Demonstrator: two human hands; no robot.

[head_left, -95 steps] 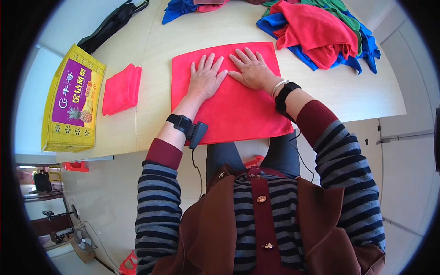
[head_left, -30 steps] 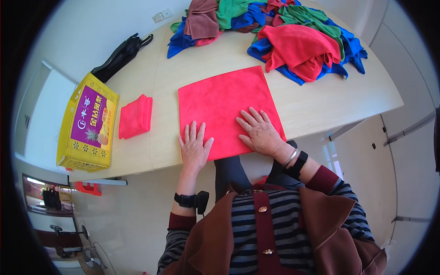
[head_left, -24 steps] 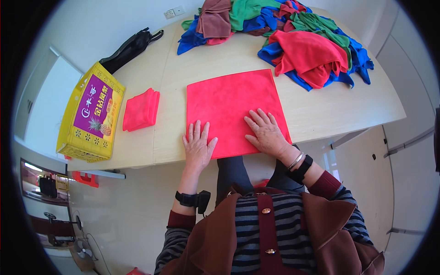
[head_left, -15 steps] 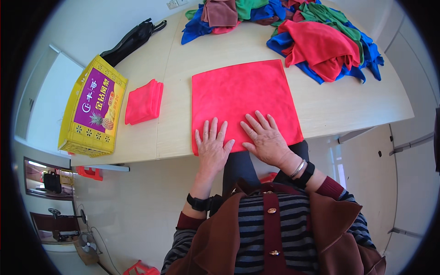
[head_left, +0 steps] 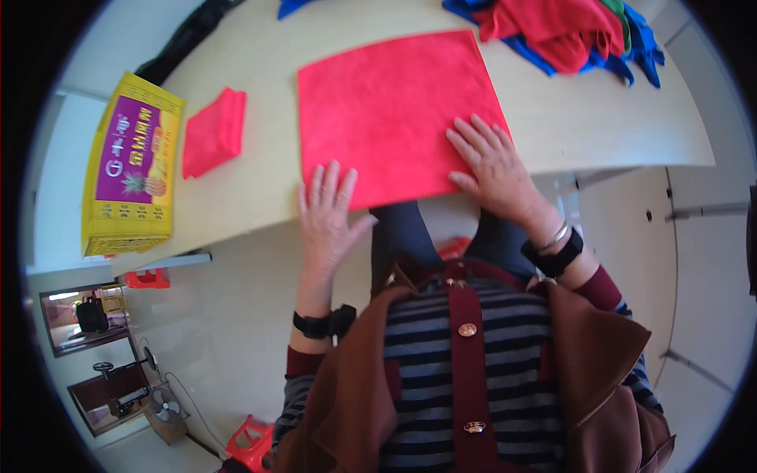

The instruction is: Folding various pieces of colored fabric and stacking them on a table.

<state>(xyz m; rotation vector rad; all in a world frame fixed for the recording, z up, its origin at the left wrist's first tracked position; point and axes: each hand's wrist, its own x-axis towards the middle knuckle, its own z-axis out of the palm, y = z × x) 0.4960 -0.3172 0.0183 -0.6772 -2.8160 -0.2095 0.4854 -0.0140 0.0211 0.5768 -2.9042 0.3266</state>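
A square red cloth (head_left: 394, 110) lies spread flat on the pale table, its near edge along the table's front edge. My left hand (head_left: 327, 213) rests with fingers outstretched on its near left corner. Further right, my right hand (head_left: 497, 169) lies open on the cloth near its right edge, fingers spread. Neither hand grips anything. To the left of the spread cloth sits a small folded stack of red cloth (head_left: 214, 132).
A yellow crate (head_left: 130, 225) with a purple panel stands at the table's left end. Behind it lies a black bag (head_left: 185, 39). A heap of red, blue and green cloths (head_left: 552, 31) lies far right. Below left are a red stool (head_left: 251, 443) and a fan (head_left: 163, 406).
My hands have moved apart, the left to the cloth's near left corner, the right toward its right edge. The whole view has shifted, so the table sits higher in it.
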